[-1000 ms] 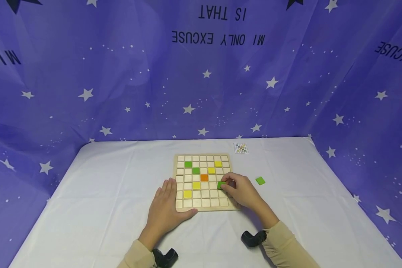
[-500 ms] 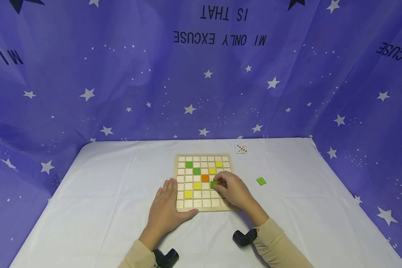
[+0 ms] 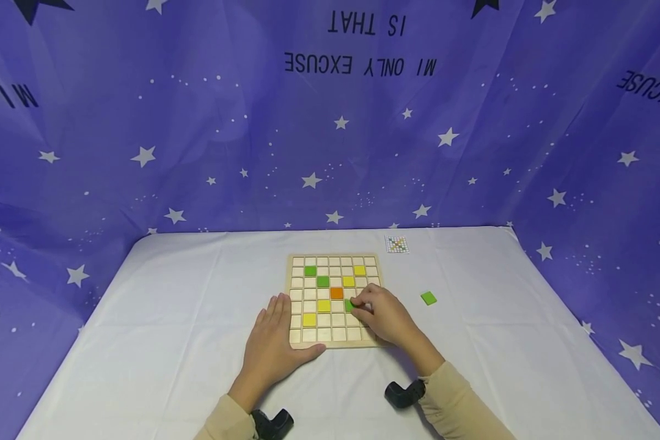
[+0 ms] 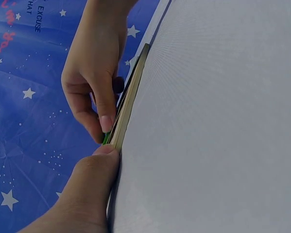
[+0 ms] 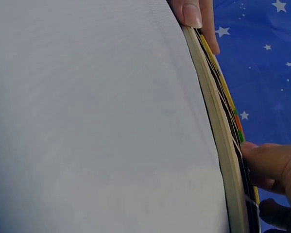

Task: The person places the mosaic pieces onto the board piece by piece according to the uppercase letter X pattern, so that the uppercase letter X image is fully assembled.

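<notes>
A square wooden grid board [image 3: 323, 333] lies on the white cloth. Green tiles [image 3: 310, 271], yellow tiles [image 3: 309, 319] and one orange tile [image 3: 337, 293] sit in some of its cells, roughly along crossing diagonals. My left hand [image 3: 269, 339] rests at the board's near left corner, fingers straight along the left side and thumb on the front edge. Over the right half, my right hand [image 3: 384, 313] pinches a green square tile [image 3: 349, 305] between thumb and forefinger, down at a cell right of the orange tile and one row nearer. The fingertips partly cover this tile.
Another green tile [image 3: 429, 298] lies loose on the cloth to the right of the board. A small printed pattern card [image 3: 397, 244] lies beyond the board's far right corner. Behind the table hangs a purple curtain [image 3: 330, 153] with stars. Dark wrist devices [image 3: 404, 395] are worn on both wrists.
My right hand has moved left with the green tile by about one cell, then stayed there with its fingertips lower over the tile. The left hand keeps its place.
</notes>
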A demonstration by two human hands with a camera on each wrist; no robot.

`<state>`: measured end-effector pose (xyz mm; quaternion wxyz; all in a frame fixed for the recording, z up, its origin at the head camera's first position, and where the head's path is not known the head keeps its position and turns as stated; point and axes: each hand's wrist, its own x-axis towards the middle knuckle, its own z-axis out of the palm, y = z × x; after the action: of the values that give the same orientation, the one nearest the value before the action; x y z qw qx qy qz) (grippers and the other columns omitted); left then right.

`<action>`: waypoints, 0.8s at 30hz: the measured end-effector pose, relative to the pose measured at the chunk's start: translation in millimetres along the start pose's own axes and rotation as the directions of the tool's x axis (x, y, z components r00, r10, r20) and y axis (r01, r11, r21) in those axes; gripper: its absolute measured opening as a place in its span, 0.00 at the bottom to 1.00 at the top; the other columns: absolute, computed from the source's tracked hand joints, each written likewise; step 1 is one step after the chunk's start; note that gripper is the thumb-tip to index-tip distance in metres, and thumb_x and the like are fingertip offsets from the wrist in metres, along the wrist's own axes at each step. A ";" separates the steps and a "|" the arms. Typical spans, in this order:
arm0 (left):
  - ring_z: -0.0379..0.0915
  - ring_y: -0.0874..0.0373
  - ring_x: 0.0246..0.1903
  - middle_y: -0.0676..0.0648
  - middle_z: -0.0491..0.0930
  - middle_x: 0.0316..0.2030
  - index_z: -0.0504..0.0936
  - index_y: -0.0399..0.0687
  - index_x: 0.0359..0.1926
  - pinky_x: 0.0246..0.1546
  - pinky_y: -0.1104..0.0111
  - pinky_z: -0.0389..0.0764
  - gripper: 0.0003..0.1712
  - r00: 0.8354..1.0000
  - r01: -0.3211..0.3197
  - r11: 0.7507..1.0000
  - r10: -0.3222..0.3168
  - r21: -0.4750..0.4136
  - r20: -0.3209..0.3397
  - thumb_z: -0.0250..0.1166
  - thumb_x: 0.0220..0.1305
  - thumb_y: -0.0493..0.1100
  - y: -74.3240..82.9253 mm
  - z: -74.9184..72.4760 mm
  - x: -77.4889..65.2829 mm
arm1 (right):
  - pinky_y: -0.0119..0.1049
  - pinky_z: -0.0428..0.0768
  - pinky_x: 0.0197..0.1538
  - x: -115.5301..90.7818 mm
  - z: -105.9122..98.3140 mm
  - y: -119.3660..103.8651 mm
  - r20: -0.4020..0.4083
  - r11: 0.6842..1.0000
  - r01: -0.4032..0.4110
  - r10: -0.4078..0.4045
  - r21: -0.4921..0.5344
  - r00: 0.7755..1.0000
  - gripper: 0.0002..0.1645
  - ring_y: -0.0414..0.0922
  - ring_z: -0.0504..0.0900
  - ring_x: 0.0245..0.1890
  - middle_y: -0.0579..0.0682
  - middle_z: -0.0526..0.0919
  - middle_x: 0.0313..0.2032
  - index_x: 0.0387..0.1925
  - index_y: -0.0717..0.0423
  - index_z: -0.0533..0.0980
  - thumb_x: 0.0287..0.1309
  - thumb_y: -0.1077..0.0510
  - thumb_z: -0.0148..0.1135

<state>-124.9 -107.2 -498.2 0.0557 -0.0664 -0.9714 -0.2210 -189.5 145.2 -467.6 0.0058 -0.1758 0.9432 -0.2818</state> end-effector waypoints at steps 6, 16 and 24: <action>0.44 0.45 0.78 0.39 0.49 0.77 0.48 0.36 0.77 0.78 0.51 0.50 0.76 1.000 0.002 1.000 -0.002 -0.002 -0.001 0.59 0.44 0.86 0.3 -0.1 -0.7 | 0.33 0.74 0.36 -9.7 -14.2 10.7 -0.004 1.000 -0.016 0.016 0.025 1.000 0.17 0.36 0.73 0.32 0.34 0.77 0.35 0.52 0.44 0.82 0.62 0.50 0.68; 0.44 0.45 0.78 0.39 0.50 0.77 0.49 0.36 0.77 0.77 0.51 0.50 0.76 1.000 0.005 1.000 -0.005 -0.004 -0.001 0.60 0.43 0.85 0.4 -0.5 -1.5 | 0.40 0.75 0.35 -26.3 -54.2 67.2 -0.187 0.966 -0.224 0.199 -0.127 0.962 0.27 0.46 0.76 0.34 0.51 0.82 0.39 0.60 0.54 0.77 0.62 0.49 0.67; 0.44 0.45 0.78 0.38 0.50 0.77 0.48 0.36 0.77 0.78 0.51 0.50 0.77 1.000 0.005 1.000 -0.005 -0.001 0.002 0.60 0.43 0.86 -0.4 0.8 -0.6 | 0.55 0.81 0.45 -37.7 -63.3 88.6 -0.226 0.930 -0.331 0.291 -0.163 0.930 0.26 0.59 0.81 0.44 0.60 0.81 0.45 0.54 0.62 0.79 0.62 0.49 0.66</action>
<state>-124.4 -107.3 -499.2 0.0541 -0.0641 -0.9715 -0.2217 -190.2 260.4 -465.0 -0.0610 0.0057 0.9783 -0.1981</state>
